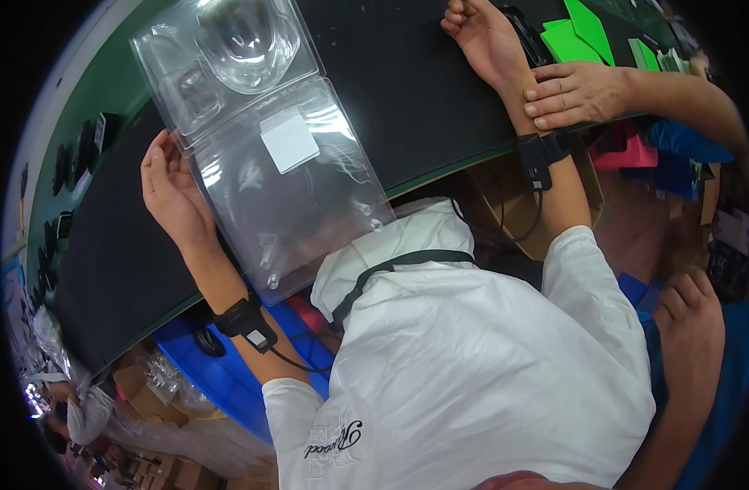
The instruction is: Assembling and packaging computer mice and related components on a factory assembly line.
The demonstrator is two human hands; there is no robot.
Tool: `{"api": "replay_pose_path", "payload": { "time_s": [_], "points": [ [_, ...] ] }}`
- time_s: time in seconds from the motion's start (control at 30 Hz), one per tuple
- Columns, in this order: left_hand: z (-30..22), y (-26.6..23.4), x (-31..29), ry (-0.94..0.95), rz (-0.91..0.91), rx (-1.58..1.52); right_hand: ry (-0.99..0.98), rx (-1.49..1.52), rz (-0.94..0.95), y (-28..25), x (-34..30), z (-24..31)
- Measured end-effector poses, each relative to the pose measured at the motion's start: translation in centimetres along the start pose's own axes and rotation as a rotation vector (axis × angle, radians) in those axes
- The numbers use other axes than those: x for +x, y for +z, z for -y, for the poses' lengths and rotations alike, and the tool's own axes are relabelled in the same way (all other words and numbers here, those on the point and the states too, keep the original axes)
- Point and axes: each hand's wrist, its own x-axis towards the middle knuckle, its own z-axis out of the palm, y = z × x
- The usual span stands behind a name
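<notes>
**Open clear pack between two bare hands at the table's edge**

In the upper left middle of the view, on the black-topped table (407, 102) with a green rim: an open, hinged, clear plastic blister pack (264, 216). At its far half, a large rounded dome and a smaller raised shape; at its near half, a flat panel with small round studs near the end, jutting out past the table's near edge toward the white short-sleeved shirt (472, 351). On or inside the flat panel, a small white square of paper (290, 142); exact layer impossible to tell.

At the pack's left edge, near the hinge: the left hand (178, 196), fingers bent, partly behind the clear plastic. Grip or mere touch impossible to tell.

Well to the right of the pack, at the top of the view: the right hand (492, 53), palm showing, fingers loosely bent and away from the palm. Just beside it, a glossy black object (528, 34), then bright green cards (583, 37). Across the right wrist, touching it, a co-worker's hand (579, 95).

On each forearm, a black strap with a cable. Below the table, a blue plastic bin (196, 377) and, farther right, an open brown cardboard box (583, 184).
</notes>
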Motion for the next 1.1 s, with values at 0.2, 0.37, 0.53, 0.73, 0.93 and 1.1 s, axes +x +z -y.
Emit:
{"api": "replay_pose_path", "payload": {
  "time_s": [0.2,0.37,0.53,0.73,0.93,1.1],
  "points": [
    [0.2,-0.3,0.1,0.010,0.004,-0.001,0.004,0.000,-0.020,0.0,0.1,-0.1],
    [0.1,-0.6,0.1,0.010,0.017,-0.016,0.022,0.032,-0.018,0.1,0.1,-0.1],
    [0.1,-0.8,0.0,0.002,0.020,-0.037,0.027,0.018,-0.042,0.2,-0.3,-0.1],
    [0.2,-1.2,-0.1,0.003,0.009,-0.026,0.038,0.053,-0.031,0.3,-0.3,-0.5],
    [0.0,-1.1,-0.3,0.003,0.006,-0.017,-0.008,-0.070,-0.049,1.2,-0.6,-0.7],
    [-0.2,-1.4,-0.2,0.009,0.014,-0.018,0.029,-0.213,-0.021,1.9,-0.3,-0.5]
  ]
}}
